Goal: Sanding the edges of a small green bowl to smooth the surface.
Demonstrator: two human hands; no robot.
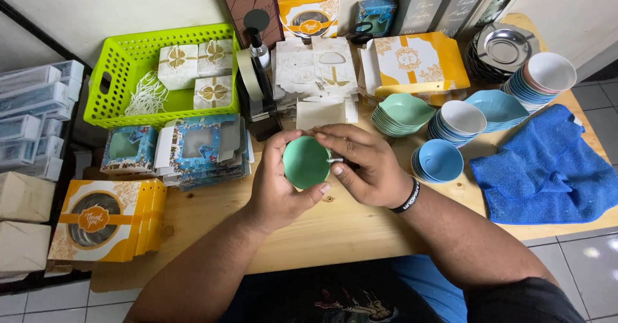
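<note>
A small green bowl (306,162) is held over the wooden table (335,230), its hollow facing me. My left hand (273,184) cups it from the left, thumb at its lower rim. My right hand (360,165) grips its right side, fingers curled over the top edge, with a small white strip at the fingertips. A black band is on my right wrist.
A tape dispenser (257,94) stands just behind the hands. Stacks of green (402,114) and blue bowls (441,159) lie right, beside a blue cloth (547,168). A lime basket (122,72) with white boxes, blue window boxes (193,149) and orange boxes (103,220) sit left.
</note>
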